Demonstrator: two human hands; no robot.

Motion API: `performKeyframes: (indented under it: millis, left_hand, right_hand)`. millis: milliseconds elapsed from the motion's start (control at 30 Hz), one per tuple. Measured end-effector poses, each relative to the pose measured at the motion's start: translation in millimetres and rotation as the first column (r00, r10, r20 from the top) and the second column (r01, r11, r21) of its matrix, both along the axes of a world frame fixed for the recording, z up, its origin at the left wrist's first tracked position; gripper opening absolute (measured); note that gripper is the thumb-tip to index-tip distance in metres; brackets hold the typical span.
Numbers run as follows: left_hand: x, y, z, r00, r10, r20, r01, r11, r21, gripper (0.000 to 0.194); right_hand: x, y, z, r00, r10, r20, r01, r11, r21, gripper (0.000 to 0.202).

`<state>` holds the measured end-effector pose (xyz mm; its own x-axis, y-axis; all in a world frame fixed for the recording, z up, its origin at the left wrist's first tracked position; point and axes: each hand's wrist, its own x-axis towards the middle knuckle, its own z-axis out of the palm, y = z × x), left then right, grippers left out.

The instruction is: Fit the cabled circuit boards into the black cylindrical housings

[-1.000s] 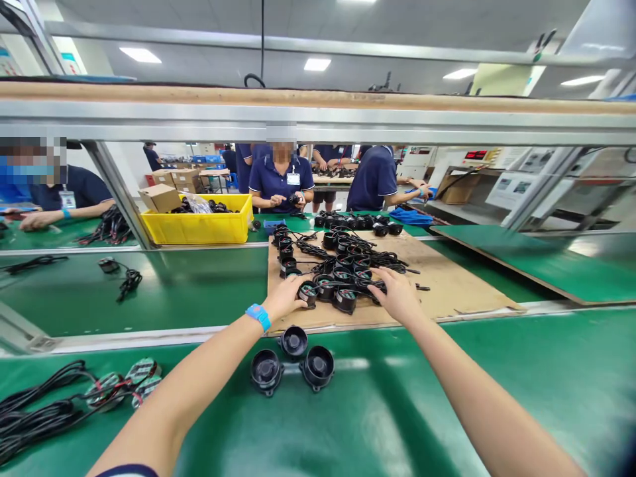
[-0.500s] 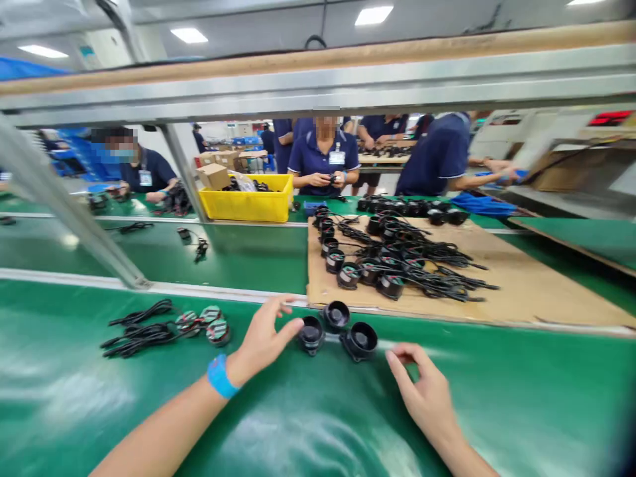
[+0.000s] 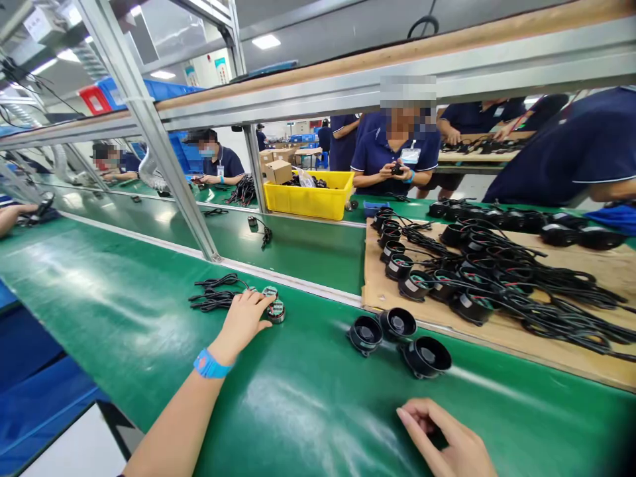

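Note:
My left hand (image 3: pixel 242 324), with a blue wristband, reaches over a small group of round green circuit boards (image 3: pixel 276 309) with coiled black cables (image 3: pixel 214 299). Its fingers are stretched out over the boards and touch or almost touch them; it grips none. My right hand (image 3: pixel 442 434) is loosely curled above the green mat, thumb close to the bent fingers, with nothing visible in it. Beyond it three round black housings stand close together, open side up: a left one (image 3: pixel 366 334), a rear one (image 3: pixel 398 323) and a front one (image 3: pixel 427 356).
A cardboard sheet (image 3: pixel 571 252) at right carries rows of black housings with cables. Behind stands a yellow bin (image 3: pixel 308 202). A metal post (image 3: pixel 173 172) and a long overhead rail (image 3: pixel 318 89) frame the bench. Several people in dark blue shirts work across it.
My left hand has moved away from the black housings to the circuit boards at left. The view has turned left. My right hand sits lower and farther from the housings.

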<state>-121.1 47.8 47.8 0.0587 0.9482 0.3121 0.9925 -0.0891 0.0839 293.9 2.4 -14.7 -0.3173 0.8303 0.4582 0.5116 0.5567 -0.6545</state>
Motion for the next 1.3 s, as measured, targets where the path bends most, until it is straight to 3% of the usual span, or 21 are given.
performKeyframes:
  millis: [167, 233, 300, 433, 500, 567, 800, 1000, 1067, 1133, 1167, 1233, 1300]
  left_hand:
    - [14, -3, 2.6, 0.995, -0.099, -0.026, 0.096, 0.989, -0.111, 0.019]
    - [34, -8, 2.8, 0.986, -0.169, 0.002, 0.167, 0.973, -0.161, 0.013]
    - [61, -16, 2.9, 0.963, -0.267, 0.044, 0.270, 0.940, -0.209, 0.015]
    - [118, -36, 6.2, 0.851, -0.492, 0.185, 0.525, 0.787, -0.323, 0.025]
    - [138, -42, 9.0, 0.777, -0.576, 0.253, 0.628, 0.685, -0.369, 0.025]
    - [150, -44, 11.2, 0.722, -0.620, 0.308, 0.691, 0.614, -0.382, 0.024]
    - [147, -36, 7.9, 0.652, -0.589, 0.478, 0.758, 0.532, -0.378, 0.029]
    - [143, -32, 4.0, 0.642, -0.600, 0.477, 0.767, 0.508, -0.392, 0.022]
    - [142, -29, 6.0, 0.655, -0.622, 0.429, 0.755, 0.518, -0.401, 0.024]
    - [140, -25, 9.1, 0.670, -0.640, 0.377, 0.742, 0.551, -0.382, 0.027]
    - [140, -22, 10.7, 0.676, -0.642, 0.361, 0.736, 0.571, -0.364, 0.029]
    - [140, -18, 12.9, 0.659, -0.653, 0.375, 0.752, 0.574, -0.323, 0.036]
    - [141, -13, 12.5, 0.563, -0.655, 0.504, 0.823, 0.499, -0.271, 0.046]
  right_hand:
    - [-11, -8, -2.7, 0.999, 0.020, -0.025, -0.022, 0.995, -0.101, 0.020]
    - [-20, -11, -1.4, 0.999, 0.035, -0.020, -0.038, 0.985, -0.167, 0.018]
    - [-27, -12, 2.5, 0.998, 0.066, 0.002, -0.064, 0.971, -0.232, 0.032]
    - [-32, -16, 12.5, 0.988, 0.154, 0.023, -0.137, 0.931, -0.338, 0.080]
    - [-31, -19, 15.7, 0.987, 0.156, 0.028, -0.133, 0.916, -0.378, 0.082]
    - [-30, -23, 17.6, 0.990, 0.139, 0.036, -0.112, 0.905, -0.411, 0.070]
    - [-29, -22, 21.6, 0.977, 0.214, -0.002, -0.200, 0.905, -0.375, 0.062]
    - [-28, -20, 22.3, 0.972, 0.223, -0.071, -0.234, 0.904, -0.358, 0.051]
    - [-26, -19, 24.5, 0.971, 0.213, -0.109, -0.240, 0.878, -0.414, 0.046]
    - [-25, -19, 28.7, 0.965, 0.219, -0.147, -0.264, 0.826, -0.499, 0.046]
    - [-24, -20, 31.6, 0.947, 0.247, -0.205, -0.321, 0.765, -0.559, 0.049]
    - [-25, -25, 37.8, 0.846, 0.316, -0.429, -0.531, 0.564, -0.632, 0.059]
    - [-27, -35, 42.6, 0.668, 0.320, -0.672, -0.743, 0.337, -0.578, 0.069]
